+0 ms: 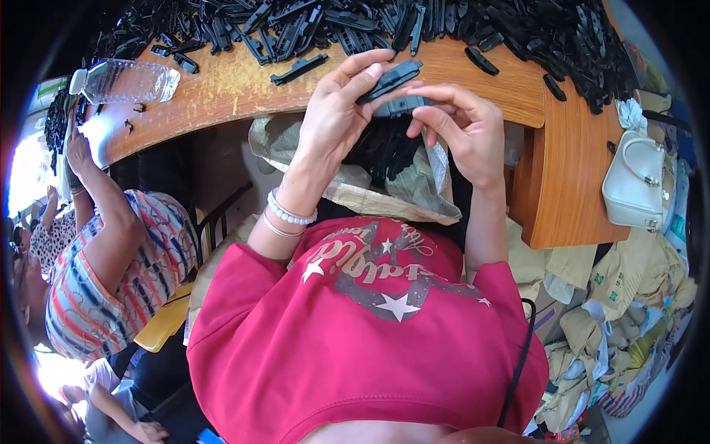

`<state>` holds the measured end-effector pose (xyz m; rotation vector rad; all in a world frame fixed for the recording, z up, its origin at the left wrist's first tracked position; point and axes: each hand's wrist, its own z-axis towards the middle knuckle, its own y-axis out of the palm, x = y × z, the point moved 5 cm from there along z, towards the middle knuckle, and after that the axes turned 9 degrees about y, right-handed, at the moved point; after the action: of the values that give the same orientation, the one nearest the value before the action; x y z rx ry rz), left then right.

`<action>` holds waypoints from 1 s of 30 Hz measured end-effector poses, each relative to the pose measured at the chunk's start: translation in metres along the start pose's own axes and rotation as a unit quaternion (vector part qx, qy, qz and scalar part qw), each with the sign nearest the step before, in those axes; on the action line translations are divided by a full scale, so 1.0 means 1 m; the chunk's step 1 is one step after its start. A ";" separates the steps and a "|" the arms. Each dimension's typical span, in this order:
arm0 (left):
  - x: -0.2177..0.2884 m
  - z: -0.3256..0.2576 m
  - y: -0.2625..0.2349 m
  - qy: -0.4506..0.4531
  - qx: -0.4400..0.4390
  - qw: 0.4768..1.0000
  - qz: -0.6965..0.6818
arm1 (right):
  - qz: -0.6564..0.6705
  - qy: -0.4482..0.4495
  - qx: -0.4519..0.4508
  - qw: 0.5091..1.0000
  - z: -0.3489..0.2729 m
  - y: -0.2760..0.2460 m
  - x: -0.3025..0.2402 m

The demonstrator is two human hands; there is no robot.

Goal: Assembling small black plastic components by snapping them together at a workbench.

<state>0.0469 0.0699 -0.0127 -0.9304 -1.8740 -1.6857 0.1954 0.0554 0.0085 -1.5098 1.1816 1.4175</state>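
My left hand (336, 111) is closed, with its thumb and fingers pinching a long black plastic part (393, 80). Just below it, a second, shorter dark grey plastic piece (399, 107) sits between the fingers of my right hand (467, 133). The two pieces are close together over the table's near edge; whether they touch I cannot tell. Beneath my hands an open woven sack (347, 194) holds more black parts (384, 152). One single black part (299, 69) lies on the tabletop beyond my left hand.
A heap of black plastic parts (340, 22) covers the far side of the wooden table (229, 81). At the left lies a clear plastic bottle (133, 81); a co-worker's striped shirt (126, 274) is beside me. A white handbag (634, 181) and piled sacks (599, 348) are at right.
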 end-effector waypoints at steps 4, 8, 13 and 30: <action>-0.008 -0.006 -0.009 -0.029 -0.022 0.994 0.106 | -0.045 -0.039 0.091 0.994 -0.004 0.002 0.003; 0.018 -0.020 0.016 0.139 -0.167 0.829 0.516 | -0.008 -0.053 0.130 0.990 -0.011 -0.001 0.011; 0.022 -0.023 0.012 0.243 -0.190 0.803 0.509 | 0.140 -0.036 0.097 0.985 -0.003 -0.003 0.010; 0.060 -0.007 -0.045 0.339 0.016 0.506 0.793 | -0.483 -0.085 0.333 0.805 0.027 -0.086 0.008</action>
<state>-0.0277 0.0733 0.0009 -1.0567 -0.0209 -0.4958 0.2681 0.1060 -0.0091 -1.1293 0.5125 0.3491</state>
